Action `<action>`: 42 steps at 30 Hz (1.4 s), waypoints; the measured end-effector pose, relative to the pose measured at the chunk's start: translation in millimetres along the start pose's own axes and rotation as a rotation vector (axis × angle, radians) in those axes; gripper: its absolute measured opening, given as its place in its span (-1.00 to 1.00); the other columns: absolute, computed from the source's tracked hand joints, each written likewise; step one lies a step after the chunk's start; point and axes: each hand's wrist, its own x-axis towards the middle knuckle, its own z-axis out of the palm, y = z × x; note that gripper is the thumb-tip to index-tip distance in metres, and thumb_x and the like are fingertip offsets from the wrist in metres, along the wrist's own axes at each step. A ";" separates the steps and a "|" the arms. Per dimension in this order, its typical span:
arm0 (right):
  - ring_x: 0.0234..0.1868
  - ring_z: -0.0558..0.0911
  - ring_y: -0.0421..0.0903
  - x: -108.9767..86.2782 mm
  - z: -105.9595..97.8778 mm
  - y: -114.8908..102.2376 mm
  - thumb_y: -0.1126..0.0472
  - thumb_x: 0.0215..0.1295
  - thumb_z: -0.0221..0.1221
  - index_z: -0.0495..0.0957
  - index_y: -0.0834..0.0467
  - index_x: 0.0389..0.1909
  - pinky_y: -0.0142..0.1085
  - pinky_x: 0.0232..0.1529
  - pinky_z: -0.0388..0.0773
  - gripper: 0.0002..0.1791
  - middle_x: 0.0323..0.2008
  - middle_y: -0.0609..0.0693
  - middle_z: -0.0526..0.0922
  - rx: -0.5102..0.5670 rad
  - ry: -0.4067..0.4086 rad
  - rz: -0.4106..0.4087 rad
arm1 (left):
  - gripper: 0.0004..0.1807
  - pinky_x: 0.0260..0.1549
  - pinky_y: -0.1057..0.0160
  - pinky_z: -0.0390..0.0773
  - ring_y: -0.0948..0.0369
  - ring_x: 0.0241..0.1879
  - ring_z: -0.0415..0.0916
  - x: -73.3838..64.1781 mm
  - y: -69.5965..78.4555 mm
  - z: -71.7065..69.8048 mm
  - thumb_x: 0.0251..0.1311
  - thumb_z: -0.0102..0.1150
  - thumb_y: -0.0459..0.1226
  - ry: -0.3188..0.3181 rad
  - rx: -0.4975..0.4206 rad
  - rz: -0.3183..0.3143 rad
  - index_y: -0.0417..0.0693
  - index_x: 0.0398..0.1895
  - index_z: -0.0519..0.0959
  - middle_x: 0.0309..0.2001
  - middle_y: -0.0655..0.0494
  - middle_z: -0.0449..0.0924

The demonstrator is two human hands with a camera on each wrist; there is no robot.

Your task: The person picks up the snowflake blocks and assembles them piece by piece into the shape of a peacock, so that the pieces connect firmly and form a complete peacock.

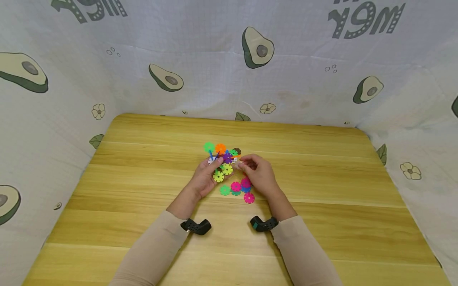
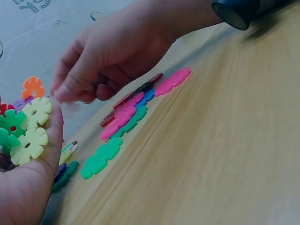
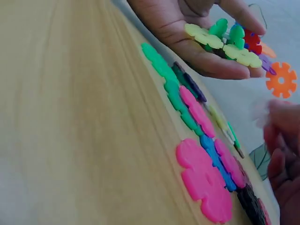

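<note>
My left hand point(image 1: 204, 178) grips a cluster of joined flower-shaped plastic discs. Pale yellow discs point(image 2: 29, 146) lie against its palm, beside a green disc point(image 2: 12, 123). An orange disc point(image 3: 281, 80) and a purple disc point(image 1: 228, 158) stick out at the cluster's far side; part of the cluster is hidden by the fingers. My right hand point(image 1: 258, 172) is close to the cluster's right side, thumb and fingertips together. Between them it pinches a pale, see-through disc point(image 3: 259, 114), blurred in the right wrist view.
Loose discs lie on the wooden table point(image 1: 322, 178) below the hands: a light green disc point(image 1: 224, 190), pink discs point(image 1: 249, 198) and a blue disc point(image 3: 218, 161), some overlapping. Black discs point(image 3: 251, 204) lie farther along. A printed cloth point(image 1: 214, 47) hangs behind the table.
</note>
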 end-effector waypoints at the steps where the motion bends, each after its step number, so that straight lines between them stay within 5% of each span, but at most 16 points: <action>1: -0.24 0.62 -0.07 0.6 -0.2 1.0 0.12 0.39 0.31 0.63 0.14 -0.04 -0.44 -0.23 0.61 -0.76 -0.24 0.04 0.68 0.077 0.048 0.002 | -0.46 0.08 0.10 0.72 0.16 0.08 0.65 -0.1 0.1 0.2 0.58 -0.06 -0.21 -0.009 0.003 -0.003 -0.30 0.48 0.20 0.14 0.05 0.57; 6: -0.27 0.71 -0.23 4.1 -1.2 4.4 0.27 0.44 0.23 0.56 0.31 -0.02 -0.50 -0.17 0.70 -0.78 -0.29 -0.08 0.68 0.403 0.211 -0.031 | -0.45 0.08 0.10 0.72 0.16 0.04 0.66 -1.7 -0.2 -0.2 0.59 -0.06 -0.17 -0.079 0.019 -0.029 -0.35 0.44 0.21 0.06 0.07 0.61; 11: -0.30 0.71 -0.32 4.0 -3.1 3.1 0.34 0.45 0.18 0.55 0.37 -0.01 -0.49 -0.18 0.70 -0.80 -0.32 -0.23 0.68 0.528 0.206 -0.058 | -0.45 0.02 0.12 0.75 0.15 0.02 0.67 -2.1 -1.3 -1.2 0.60 -0.08 -0.17 -0.149 0.036 -0.077 -0.33 0.46 0.19 0.06 0.06 0.64; 16: -0.21 0.68 -0.34 1.2 -4.8 1.7 0.30 0.50 0.14 0.53 0.44 0.04 -0.51 -0.08 0.68 -0.73 -0.30 -0.32 0.71 0.472 0.050 -0.077 | -0.43 0.08 0.04 0.71 0.17 -0.01 0.66 -2.0 -1.6 -1.2 0.61 -0.14 -0.18 -0.192 0.039 -0.106 -0.31 0.51 0.13 0.08 0.08 0.63; 21: -0.19 0.71 -0.33 0.1 -5.5 2.4 0.30 0.51 0.12 0.48 0.51 0.06 -0.44 -0.08 0.70 -0.68 -0.32 -0.33 0.75 0.478 -0.014 -0.089 | -0.48 0.12 0.01 0.69 0.17 0.00 0.64 -2.0 -1.2 -1.6 0.62 -0.17 -0.18 -0.196 0.012 -0.119 -0.31 0.46 0.16 0.05 0.06 0.63; 27: -0.25 0.73 -0.34 -0.6 -4.3 2.4 0.35 0.49 0.12 0.50 0.54 0.01 -0.38 -0.19 0.74 -0.72 -0.32 -0.33 0.72 0.449 -0.032 -0.142 | -0.36 0.10 0.04 0.71 0.15 0.07 0.60 -2.6 -0.1 -2.6 0.62 -0.17 -0.18 -0.219 -0.022 -0.124 -0.39 0.54 -0.01 0.09 0.07 0.60; 35: -0.30 0.67 -0.33 -1.5 0.9 1.9 0.45 0.38 0.20 0.66 0.45 -0.19 -0.40 -0.27 0.73 -0.88 -0.27 -0.13 0.68 0.350 0.043 -0.301 | -0.37 0.06 0.07 0.73 0.17 0.04 0.61 -2.9 0.2 -1.7 0.62 -0.19 -0.23 -0.215 -0.046 -0.115 -0.43 0.54 -0.05 0.09 0.09 0.60; 38: -0.24 0.68 -0.31 -2.0 -0.5 2.0 0.41 0.40 0.21 0.67 0.41 -0.11 -0.41 -0.22 0.73 -0.84 -0.20 -0.01 0.70 0.330 0.039 -0.264 | -0.38 0.06 0.06 0.73 0.15 0.07 0.60 -3.0 0.0 -1.1 0.61 -0.16 -0.23 -0.199 -0.036 -0.107 -0.40 0.54 0.00 0.12 0.08 0.58; 42: -0.07 0.67 -0.17 0.4 -9.2 5.6 0.22 0.47 0.21 0.61 0.27 0.15 -0.38 -0.03 0.68 -0.67 -0.02 0.13 0.71 0.219 0.014 -0.117 | -0.44 0.07 0.03 0.72 0.11 0.10 0.59 -2.9 -0.4 0.7 0.60 -0.13 -0.23 -0.173 -0.015 -0.087 -0.33 0.51 0.11 0.15 0.06 0.55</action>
